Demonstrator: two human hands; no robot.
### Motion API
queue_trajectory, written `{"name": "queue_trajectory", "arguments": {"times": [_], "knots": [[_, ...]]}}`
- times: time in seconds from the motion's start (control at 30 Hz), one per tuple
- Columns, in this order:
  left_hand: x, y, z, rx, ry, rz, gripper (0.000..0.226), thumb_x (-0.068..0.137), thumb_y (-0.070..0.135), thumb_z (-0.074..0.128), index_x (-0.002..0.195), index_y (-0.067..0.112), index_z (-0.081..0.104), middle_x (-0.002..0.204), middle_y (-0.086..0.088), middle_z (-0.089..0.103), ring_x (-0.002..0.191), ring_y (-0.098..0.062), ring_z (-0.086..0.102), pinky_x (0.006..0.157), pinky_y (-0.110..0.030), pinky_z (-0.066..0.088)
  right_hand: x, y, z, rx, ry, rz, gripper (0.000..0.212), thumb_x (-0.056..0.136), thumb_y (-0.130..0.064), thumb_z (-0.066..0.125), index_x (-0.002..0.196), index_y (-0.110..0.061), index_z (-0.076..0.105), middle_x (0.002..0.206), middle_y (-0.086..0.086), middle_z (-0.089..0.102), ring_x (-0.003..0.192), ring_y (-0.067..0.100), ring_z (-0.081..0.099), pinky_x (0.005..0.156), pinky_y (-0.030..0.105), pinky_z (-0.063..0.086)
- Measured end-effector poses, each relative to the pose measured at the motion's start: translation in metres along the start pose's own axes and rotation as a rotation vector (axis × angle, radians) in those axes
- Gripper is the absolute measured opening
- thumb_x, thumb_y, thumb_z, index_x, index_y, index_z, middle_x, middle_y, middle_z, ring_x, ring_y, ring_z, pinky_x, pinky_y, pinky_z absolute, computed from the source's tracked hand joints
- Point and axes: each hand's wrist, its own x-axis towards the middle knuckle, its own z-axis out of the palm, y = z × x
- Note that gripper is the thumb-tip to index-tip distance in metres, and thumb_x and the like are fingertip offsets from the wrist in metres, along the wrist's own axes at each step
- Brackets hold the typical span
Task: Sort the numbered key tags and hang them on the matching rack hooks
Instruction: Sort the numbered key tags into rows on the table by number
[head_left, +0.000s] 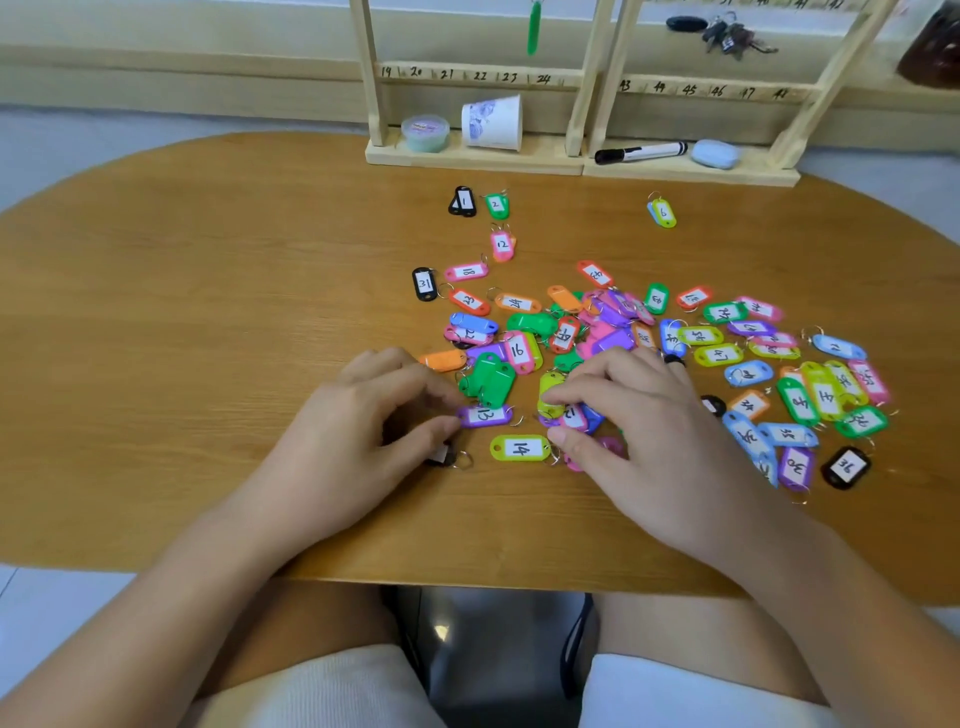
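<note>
Both hands at the near edge of a pile of key tags (613, 340) on a table (208, 260).
The left hand (363, 421) pinches the end of purple tag 13 (485, 414); the right hand (644, 436) curls thumb and forefinger round a pink tag (575, 418). Farther off lie tag 1 (464, 200), tag 2 (497, 205), tag 12 (502, 244) and tag 6 (663, 213), then the numbered rack (483, 75).

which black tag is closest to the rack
It is black tag 1, lying beside green tag 2 just in front of the rack. Black tag 31 and black tag 36 both lie nearer the person.
</note>
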Motion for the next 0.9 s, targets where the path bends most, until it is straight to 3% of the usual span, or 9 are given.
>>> {"name": "queue_trajectory", "arguments": {"times": [0.17,0.3,0.47,0.6,0.77,0.83,0.9], "knots": [[0.004,0.005,0.009,0.135,-0.076,0.121,0.023,0.103,0.043,0.064,0.124,0.042,0.073,0.114,0.018,0.061,0.105,-0.013,0.058,0.087,-0.044,0.051,-0.005,0.005,0.006,-0.097,0.018,-0.061,0.030,0.105,-0.034,0.054,0.123,-0.032,0.077,0.120,-0.012,0.061,0.117,0.018,0.055,0.095,0.041,0.037],[-0.004,0.003,0.006,0.170,-0.065,0.117,0.021,0.101,0.044,0.062,0.118,0.040,0.075,0.110,0.019,0.063,0.099,-0.012,0.056,0.084,-0.044,0.051,-0.014,0.010,0.003,-0.097,0.045,-0.067,0.025,0.102,-0.032,0.059,0.116,-0.029,0.079,0.118,-0.011,0.063,0.115,0.019,0.056,0.092,0.044,0.040],[-0.008,0.007,0.002,0.164,-0.024,0.097,0.012,0.100,0.040,0.066,0.104,0.036,0.077,0.101,0.019,0.063,0.095,-0.010,0.056,0.082,-0.034,0.050,-0.018,0.016,-0.001,-0.047,0.072,-0.062,0.014,0.099,-0.031,0.065,0.105,-0.026,0.075,0.115,-0.014,0.063,0.114,0.016,0.057,0.094,0.043,0.042],[0.001,0.012,0.006,0.127,0.017,0.038,0.010,0.094,0.037,0.073,0.104,0.034,0.075,0.098,0.019,0.061,0.095,-0.010,0.058,0.078,-0.030,0.049,-0.017,0.018,-0.003,-0.038,0.115,0.071,0.026,0.095,-0.046,0.065,0.112,-0.027,0.070,0.113,-0.015,0.060,0.112,0.014,0.055,0.098,0.042,0.043],[0.022,0.008,0.009,0.108,0.081,-0.023,0.011,0.095,0.028,0.076,0.106,0.030,0.074,0.096,0.013,0.063,0.091,-0.009,0.061,0.076,-0.023,0.049,-0.014,0.008,0.007,-0.109,0.148,0.167,0.044,0.091,-0.067,0.056,0.106,-0.029,0.070,0.107,-0.014,0.056,0.108,0.015,0.051,0.093,0.040,0.039],[0.032,0.003,0.007,0.108,0.101,-0.053,0.012,0.095,0.027,0.078,0.105,0.031,0.074,0.095,0.013,0.063,0.089,-0.008,0.062,0.075,-0.013,0.044,-0.010,0.005,0.010,-0.157,0.159,0.183,0.044,0.091,-0.070,0.059,0.102,-0.029,0.069,0.104,-0.011,0.055,0.106,0.018,0.051,0.091,0.041,0.039],[0.039,-0.002,0.006,0.113,0.098,-0.076,0.012,0.095,0.032,0.079,0.105,0.033,0.073,0.097,0.014,0.063,0.089,-0.006,0.063,0.075,-0.013,0.044,-0.006,0.001,0.013,-0.183,0.159,0.177,0.039,0.088,-0.066,0.068,0.097,-0.029,0.068,0.102,-0.010,0.054,0.105,0.019,0.051,0.089,0.040,0.038]]}}
